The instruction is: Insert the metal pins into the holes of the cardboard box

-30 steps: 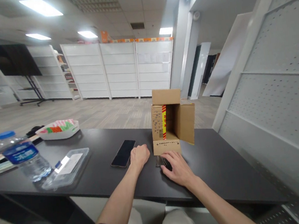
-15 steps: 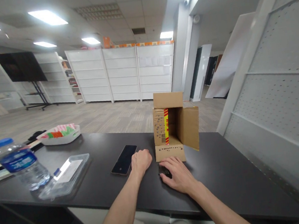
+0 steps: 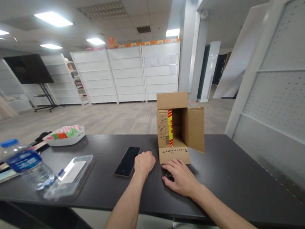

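thin rods (image 3: 167, 173) point lengthwise toward the box (image 3: 164, 129).

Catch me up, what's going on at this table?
A person sits at a dark table. The right hand is spread over a small dark ribbed item, partly covered and too small to identify. The left hand is curled beside a phone; anything inside it is hidden. An open cardboard box stands just beyond the right hand, flaps out.
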`<state>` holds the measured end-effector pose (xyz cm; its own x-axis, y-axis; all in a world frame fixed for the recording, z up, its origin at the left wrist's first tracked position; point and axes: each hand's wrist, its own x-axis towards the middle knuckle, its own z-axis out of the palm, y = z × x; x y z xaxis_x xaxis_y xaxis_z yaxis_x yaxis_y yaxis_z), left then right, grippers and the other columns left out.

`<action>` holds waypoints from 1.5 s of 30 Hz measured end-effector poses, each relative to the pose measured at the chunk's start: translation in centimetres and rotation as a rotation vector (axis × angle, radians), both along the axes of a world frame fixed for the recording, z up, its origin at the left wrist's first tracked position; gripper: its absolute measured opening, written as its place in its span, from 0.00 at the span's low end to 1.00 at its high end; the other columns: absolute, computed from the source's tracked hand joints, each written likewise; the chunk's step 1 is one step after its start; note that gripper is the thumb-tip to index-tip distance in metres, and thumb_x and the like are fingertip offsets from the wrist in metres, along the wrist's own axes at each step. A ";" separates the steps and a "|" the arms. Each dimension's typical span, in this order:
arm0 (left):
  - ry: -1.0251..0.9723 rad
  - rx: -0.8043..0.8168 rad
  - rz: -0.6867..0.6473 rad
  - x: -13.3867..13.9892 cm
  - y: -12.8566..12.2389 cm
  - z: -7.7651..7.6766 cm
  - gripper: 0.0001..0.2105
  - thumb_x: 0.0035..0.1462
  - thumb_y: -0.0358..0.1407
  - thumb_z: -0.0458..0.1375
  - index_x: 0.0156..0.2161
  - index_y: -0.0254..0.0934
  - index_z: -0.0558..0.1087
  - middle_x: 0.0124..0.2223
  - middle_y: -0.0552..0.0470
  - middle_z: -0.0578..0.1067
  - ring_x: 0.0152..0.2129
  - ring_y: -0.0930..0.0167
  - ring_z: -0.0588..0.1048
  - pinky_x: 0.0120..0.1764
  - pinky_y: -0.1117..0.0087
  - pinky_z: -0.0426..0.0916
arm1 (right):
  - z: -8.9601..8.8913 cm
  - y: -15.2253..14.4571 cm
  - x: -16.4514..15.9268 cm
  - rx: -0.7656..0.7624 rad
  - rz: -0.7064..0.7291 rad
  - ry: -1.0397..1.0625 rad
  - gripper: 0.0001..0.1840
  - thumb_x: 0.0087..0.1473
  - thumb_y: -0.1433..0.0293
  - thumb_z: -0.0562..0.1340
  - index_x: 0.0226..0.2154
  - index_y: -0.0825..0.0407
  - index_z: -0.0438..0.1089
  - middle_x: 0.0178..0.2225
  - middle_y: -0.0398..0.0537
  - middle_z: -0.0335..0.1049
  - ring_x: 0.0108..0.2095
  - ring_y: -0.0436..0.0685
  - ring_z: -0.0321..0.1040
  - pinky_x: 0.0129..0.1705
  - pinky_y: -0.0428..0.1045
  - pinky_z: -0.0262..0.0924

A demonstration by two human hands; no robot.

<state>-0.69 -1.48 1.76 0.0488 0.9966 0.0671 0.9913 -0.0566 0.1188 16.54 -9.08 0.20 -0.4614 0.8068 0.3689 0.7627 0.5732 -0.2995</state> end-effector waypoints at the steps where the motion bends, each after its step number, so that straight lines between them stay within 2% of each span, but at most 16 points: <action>1: 0.000 0.005 0.000 0.0 0.0 -0.1 0.20 0.62 0.32 0.43 0.44 0.34 0.79 0.43 0.36 0.80 0.42 0.59 0.80 0.45 0.62 0.71 | 0.0 0.0 0.0 0.002 0.001 0.002 0.17 0.57 0.66 0.63 0.49 0.51 0.70 0.51 0.51 0.72 0.51 0.61 0.64 0.56 0.57 0.52; 15: 0.008 0.025 -0.014 -0.1 0.2 -0.4 0.20 0.62 0.32 0.43 0.43 0.34 0.79 0.41 0.35 0.80 0.41 0.58 0.80 0.43 0.61 0.72 | 0.0 0.2 -0.4 0.013 -0.001 0.003 0.14 0.57 0.66 0.63 0.46 0.50 0.71 0.47 0.48 0.74 0.50 0.60 0.64 0.53 0.56 0.52; 29: 0.016 0.012 0.002 0.1 -0.1 0.0 0.21 0.63 0.32 0.42 0.45 0.33 0.78 0.41 0.35 0.80 0.42 0.59 0.80 0.44 0.62 0.72 | 0.1 0.4 -0.9 0.073 -0.014 -0.137 0.09 0.57 0.65 0.62 0.40 0.51 0.72 0.40 0.49 0.73 0.44 0.60 0.64 0.50 0.55 0.53; 40: 0.031 0.045 -0.005 -0.1 0.1 -0.4 0.21 0.62 0.31 0.42 0.42 0.34 0.79 0.39 0.35 0.80 0.39 0.58 0.81 0.41 0.61 0.73 | 0.1 0.6 -1.3 0.122 -0.019 -0.141 0.10 0.54 0.66 0.62 0.40 0.51 0.72 0.40 0.49 0.73 0.44 0.61 0.64 0.50 0.56 0.51; 45: 0.026 0.036 -0.007 0.0 0.0 -0.2 0.20 0.61 0.31 0.42 0.42 0.33 0.79 0.39 0.35 0.80 0.39 0.58 0.81 0.41 0.61 0.73 | 0.0 0.9 -1.6 0.137 -0.037 -0.158 0.10 0.52 0.65 0.63 0.37 0.51 0.72 0.39 0.50 0.73 0.44 0.61 0.64 0.49 0.56 0.51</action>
<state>-0.70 -1.48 1.58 0.0576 0.9932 0.1016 0.9937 -0.0668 0.0903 14.93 -8.18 0.20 -0.4935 0.7712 0.4020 0.8152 0.5713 -0.0953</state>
